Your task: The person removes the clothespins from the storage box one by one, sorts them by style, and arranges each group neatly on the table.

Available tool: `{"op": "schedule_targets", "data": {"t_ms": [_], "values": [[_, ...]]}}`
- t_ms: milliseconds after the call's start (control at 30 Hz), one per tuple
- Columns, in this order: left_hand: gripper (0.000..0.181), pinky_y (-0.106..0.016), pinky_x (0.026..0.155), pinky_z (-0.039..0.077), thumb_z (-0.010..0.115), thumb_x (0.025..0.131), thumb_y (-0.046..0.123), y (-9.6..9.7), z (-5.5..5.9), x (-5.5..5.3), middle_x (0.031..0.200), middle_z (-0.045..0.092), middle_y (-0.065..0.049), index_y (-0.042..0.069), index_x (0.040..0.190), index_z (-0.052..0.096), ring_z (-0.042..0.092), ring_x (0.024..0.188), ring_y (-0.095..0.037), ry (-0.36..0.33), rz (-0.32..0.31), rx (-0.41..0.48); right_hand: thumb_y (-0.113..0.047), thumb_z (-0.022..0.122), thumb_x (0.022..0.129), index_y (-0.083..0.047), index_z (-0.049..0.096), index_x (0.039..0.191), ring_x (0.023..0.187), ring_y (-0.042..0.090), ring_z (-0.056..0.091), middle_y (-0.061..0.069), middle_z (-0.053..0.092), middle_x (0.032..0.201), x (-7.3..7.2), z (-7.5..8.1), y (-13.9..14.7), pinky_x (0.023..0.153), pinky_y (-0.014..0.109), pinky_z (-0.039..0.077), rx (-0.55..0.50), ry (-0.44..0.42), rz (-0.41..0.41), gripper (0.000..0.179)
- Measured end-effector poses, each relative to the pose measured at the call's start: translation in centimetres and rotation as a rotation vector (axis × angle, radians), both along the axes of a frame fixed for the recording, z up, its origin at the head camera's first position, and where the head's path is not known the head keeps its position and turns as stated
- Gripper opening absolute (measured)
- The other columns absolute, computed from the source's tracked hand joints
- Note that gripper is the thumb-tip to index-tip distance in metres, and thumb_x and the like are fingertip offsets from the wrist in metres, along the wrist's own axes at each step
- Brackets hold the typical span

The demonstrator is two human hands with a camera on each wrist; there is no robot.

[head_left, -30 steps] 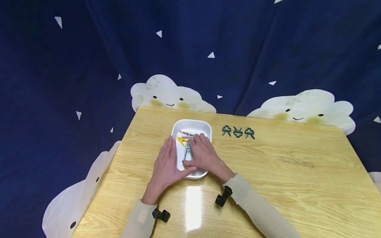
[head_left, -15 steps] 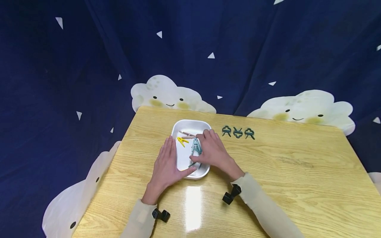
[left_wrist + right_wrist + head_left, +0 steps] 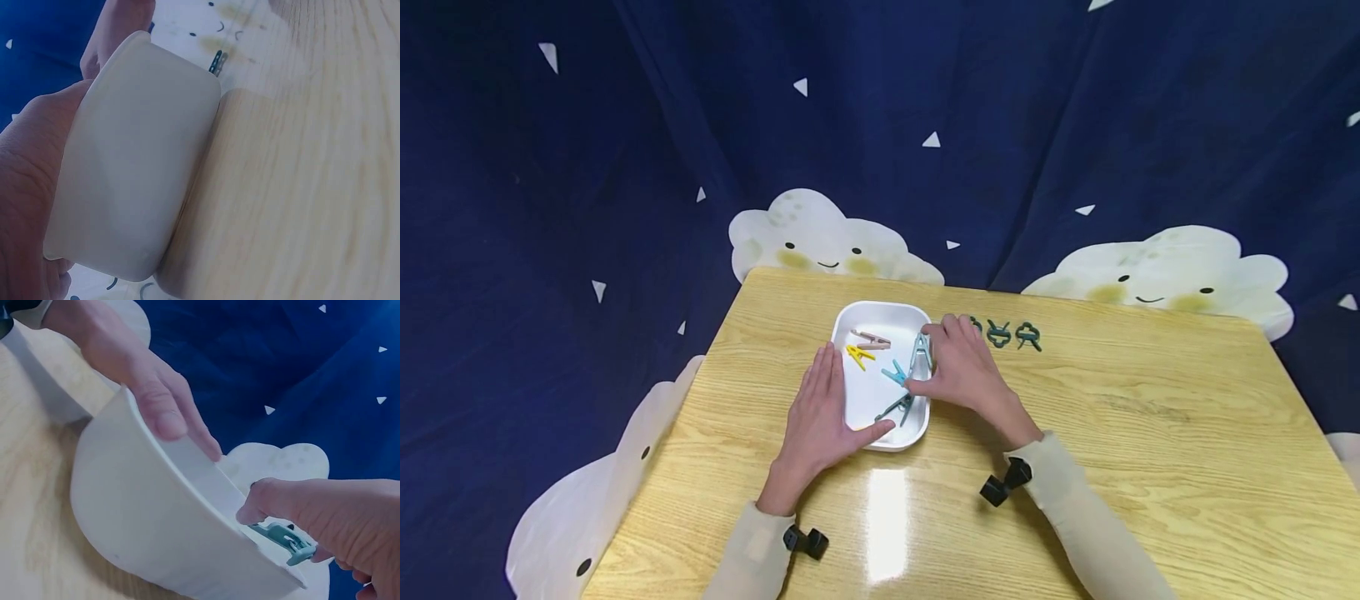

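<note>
In the head view my left hand (image 3: 820, 417) lies with straight fingers along the left rim of a white plastic box (image 3: 865, 392), its thumb stretched over the near corner. My right hand (image 3: 966, 367) pinches a grey-teal clothespin (image 3: 921, 346) between thumb and fingers at the box's right rim. That clothespin (image 3: 287, 540) also shows at the rim in the right wrist view. Inside the box are a pink clothespin (image 3: 871, 340), a yellow clothespin (image 3: 859, 355), a light blue clothespin (image 3: 895, 375) and a dark grey-green clothespin (image 3: 898, 407).
Three dark green cloud-shaped clips stand in a row right of the box: a middle clip (image 3: 998, 333), a right clip (image 3: 1028, 336) and a left one partly covered by my right hand. The wooden table (image 3: 1120, 433) ends at a dark blue curtain (image 3: 880, 125).
My right hand has moved right with the grey-teal clothespin, from the box's middle to its right rim. The light blue and dark grey-green clothespins have come into view. My left hand stays put.
</note>
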State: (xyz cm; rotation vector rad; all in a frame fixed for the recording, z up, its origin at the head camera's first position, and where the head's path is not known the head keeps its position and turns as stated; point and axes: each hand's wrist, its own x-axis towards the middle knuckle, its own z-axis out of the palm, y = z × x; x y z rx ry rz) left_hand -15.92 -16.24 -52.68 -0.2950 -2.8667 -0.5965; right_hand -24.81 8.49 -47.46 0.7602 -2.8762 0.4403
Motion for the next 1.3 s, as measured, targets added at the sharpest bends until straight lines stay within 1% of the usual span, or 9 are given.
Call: {"op": "schedule_targets", "data": {"t_ms": [200, 367, 467, 633, 767, 967, 1100, 1233, 1300], "values": [[0.139, -0.043, 0.131, 0.014, 0.055, 0.076, 0.094, 0.0, 0.0, -0.1, 0.176, 0.002, -0.014, -0.002, 0.166, 0.011, 0.004, 0.162, -0.027, -0.026, 0.004, -0.003, -0.061, 0.088, 0.067, -0.001, 0.063, 0.136, 0.101, 0.031, 0.043, 0.012, 0.054, 0.107, -0.3, 0.1, 1.4, 0.089, 0.042, 0.040, -0.006, -0.012, -0.014, 0.094], [0.139, -0.041, 0.131, 0.012, 0.055, 0.075, 0.094, -0.1, 0.1, -0.1, 0.176, 0.000, -0.012, -0.002, 0.166, 0.010, 0.000, 0.162, -0.024, -0.034, 0.008, -0.009, -0.061, 0.089, 0.065, -0.001, 0.065, 0.132, 0.101, 0.033, 0.044, 0.012, 0.054, 0.108, -0.3, 0.0, 2.3, 0.088, 0.044, 0.041, -0.043, -0.013, -0.020, 0.093], [0.139, -0.042, 0.131, 0.013, 0.055, 0.075, 0.095, -0.1, 0.1, -0.1, 0.176, 0.000, -0.012, -0.001, 0.166, 0.010, 0.001, 0.162, -0.024, -0.034, 0.010, -0.007, -0.061, 0.087, 0.066, -0.001, 0.066, 0.131, 0.103, 0.033, 0.045, 0.013, 0.055, 0.110, -0.3, -0.1, 2.7, 0.088, 0.045, 0.042, -0.054, -0.009, -0.023, 0.091], [0.139, -0.045, 0.130, 0.016, 0.056, 0.076, 0.094, -0.1, 0.0, -0.1, 0.176, 0.002, -0.013, -0.003, 0.165, 0.012, 0.006, 0.162, -0.028, -0.020, 0.008, -0.001, -0.061, 0.084, 0.066, -0.002, 0.066, 0.130, 0.107, 0.034, 0.046, 0.014, 0.057, 0.116, -0.5, -0.4, 3.5, 0.091, 0.047, 0.043, -0.064, -0.016, -0.030, 0.089], [0.139, -0.045, 0.130, 0.016, 0.057, 0.076, 0.092, -0.1, 0.1, -0.1, 0.175, 0.003, -0.014, -0.003, 0.165, 0.012, 0.009, 0.162, -0.031, -0.016, 0.004, 0.001, -0.061, 0.084, 0.065, -0.001, 0.066, 0.130, 0.106, 0.035, 0.047, 0.015, 0.058, 0.112, -0.8, -0.8, 4.3, 0.089, 0.048, 0.042, -0.055, -0.024, -0.042, 0.090], [0.138, -0.044, 0.130, 0.015, 0.059, 0.076, 0.091, -0.1, 0.2, -0.1, 0.175, 0.003, -0.015, -0.004, 0.165, 0.013, 0.011, 0.162, -0.031, -0.012, 0.006, -0.002, -0.061, 0.086, 0.065, 0.000, 0.067, 0.129, 0.100, 0.034, 0.045, 0.013, 0.057, 0.105, -1.0, -1.6, 5.5, 0.085, 0.045, 0.040, -0.046, -0.046, -0.063, 0.090], [0.138, -0.043, 0.131, 0.014, 0.058, 0.076, 0.091, -0.1, 0.2, -0.1, 0.175, 0.002, -0.014, -0.003, 0.165, 0.012, 0.007, 0.162, -0.029, -0.025, 0.008, -0.004, -0.059, 0.087, 0.066, 0.001, 0.067, 0.129, 0.097, 0.034, 0.044, 0.015, 0.057, 0.104, -1.1, -2.4, 6.3, 0.083, 0.045, 0.040, -0.045, -0.054, -0.074, 0.090], [0.138, -0.042, 0.131, 0.013, 0.058, 0.076, 0.092, -0.1, 0.1, 0.0, 0.176, 0.002, -0.013, -0.002, 0.165, 0.012, 0.003, 0.162, -0.025, -0.035, 0.009, 0.000, -0.058, 0.087, 0.067, 0.002, 0.067, 0.130, 0.098, 0.035, 0.043, 0.018, 0.058, 0.108, -1.2, -3.3, 6.9, 0.083, 0.047, 0.040, -0.041, -0.072, -0.085, 0.090], [0.138, -0.042, 0.131, 0.014, 0.058, 0.076, 0.092, 0.0, 0.1, 0.1, 0.176, 0.002, -0.013, -0.002, 0.165, 0.012, 0.003, 0.162, -0.026, -0.033, 0.009, 0.001, -0.059, 0.086, 0.067, 0.002, 0.067, 0.130, 0.099, 0.035, 0.043, 0.018, 0.058, 0.109, -1.3, -3.7, 7.2, 0.084, 0.047, 0.041, -0.040, -0.085, -0.093, 0.090]]}}
